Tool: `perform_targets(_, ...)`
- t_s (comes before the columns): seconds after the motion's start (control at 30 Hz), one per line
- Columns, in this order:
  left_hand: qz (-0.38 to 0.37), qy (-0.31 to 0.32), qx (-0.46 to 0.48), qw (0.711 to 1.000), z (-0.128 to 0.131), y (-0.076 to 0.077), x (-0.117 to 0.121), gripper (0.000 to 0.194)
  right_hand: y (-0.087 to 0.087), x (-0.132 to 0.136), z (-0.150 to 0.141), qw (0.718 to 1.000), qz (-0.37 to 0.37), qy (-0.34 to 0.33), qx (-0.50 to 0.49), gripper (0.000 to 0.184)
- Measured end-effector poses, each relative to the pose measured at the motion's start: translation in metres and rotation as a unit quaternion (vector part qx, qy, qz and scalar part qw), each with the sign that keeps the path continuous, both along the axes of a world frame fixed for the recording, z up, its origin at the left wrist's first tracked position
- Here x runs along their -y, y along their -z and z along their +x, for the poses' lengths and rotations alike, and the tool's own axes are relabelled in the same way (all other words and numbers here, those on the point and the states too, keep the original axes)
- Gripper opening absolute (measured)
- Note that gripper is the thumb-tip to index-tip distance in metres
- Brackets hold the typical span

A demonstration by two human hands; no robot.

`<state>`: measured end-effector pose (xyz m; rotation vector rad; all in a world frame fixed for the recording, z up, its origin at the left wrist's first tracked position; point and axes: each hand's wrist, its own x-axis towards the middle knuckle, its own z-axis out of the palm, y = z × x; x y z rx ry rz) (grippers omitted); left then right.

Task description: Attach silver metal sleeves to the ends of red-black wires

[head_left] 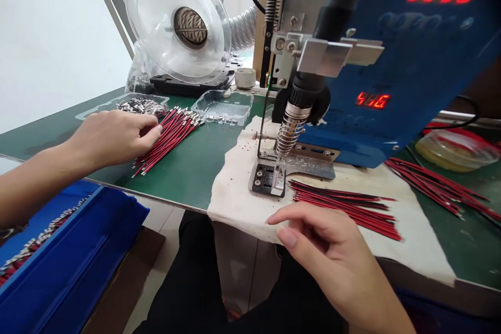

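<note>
My left hand [111, 135] lies over the near end of a fanned pile of red-and-black wires with metal ends [170, 133] on the green mat; its fingers curl down onto the wires. My right hand [329, 250] hovers at the table's front edge, just below a second bundle of red-and-black wires [348, 209] on a white cloth [235, 193]. Its fingers are loosely bent and apart, with nothing visible in them. A small metal fixture [268, 177] sits under the soldering tip [287, 133], between my two hands.
A blue machine [410, 62] with red digit displays rises at the right. Behind it are more wires [438, 185]. Clear trays of metal terminals [143, 106] [225, 108] and a transparent reel [178, 21] stand at the back. A blue bin [66, 261] holds finished wires at lower left.
</note>
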<state>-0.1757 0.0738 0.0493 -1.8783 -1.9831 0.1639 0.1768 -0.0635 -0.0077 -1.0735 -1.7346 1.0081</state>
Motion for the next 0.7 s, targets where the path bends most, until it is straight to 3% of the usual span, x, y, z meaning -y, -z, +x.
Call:
perform_targets(0.23, -0.010, -0.015, -0.045, 0.999, -0.003, 0.007, 0.001, 0.062, 0.004, 0.000, 0.000, 1.000, 0.009, 0.001, 0.009, 0.032)
perform_targets(0.47, -0.041, -0.046, 0.017, 0.998, 0.002, -0.001, 0.006, 0.069, 0.005, 0.000, 0.000, 1.000, 0.030, 0.003, 0.010, 0.028)
perform_targets(0.7, 0.020, -0.096, 0.096, 0.991, -0.014, -0.009, 0.022, 0.074, 0.002, 0.001, -0.003, 0.994, 0.094, 0.036, 0.034, 0.024)
